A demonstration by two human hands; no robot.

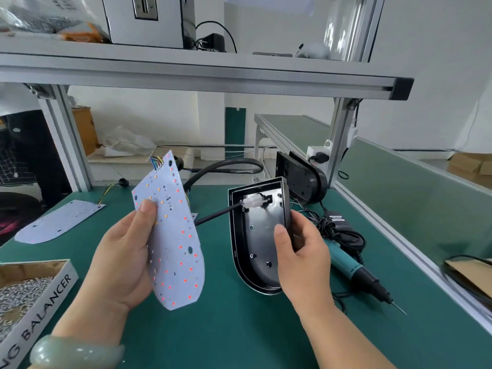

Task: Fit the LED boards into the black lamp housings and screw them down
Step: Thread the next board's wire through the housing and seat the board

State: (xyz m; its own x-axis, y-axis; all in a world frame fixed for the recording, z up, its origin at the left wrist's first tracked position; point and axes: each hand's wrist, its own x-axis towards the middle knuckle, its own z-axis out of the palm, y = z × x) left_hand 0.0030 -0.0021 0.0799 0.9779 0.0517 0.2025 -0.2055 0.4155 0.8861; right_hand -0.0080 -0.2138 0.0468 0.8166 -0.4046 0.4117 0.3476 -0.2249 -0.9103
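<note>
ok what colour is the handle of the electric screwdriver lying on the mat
Teal, with a black nose, on the electric screwdriver right of the black lamp housing; head view.

We cannot see the left hand's (119,251) fingers behind the LED board (170,235), nor the right hand's (300,251) fingers behind the black lamp housing (255,235). The screw box (34,296) runs off the left edge, its lettering cut short. The printing on the board is too small for us to read
</note>
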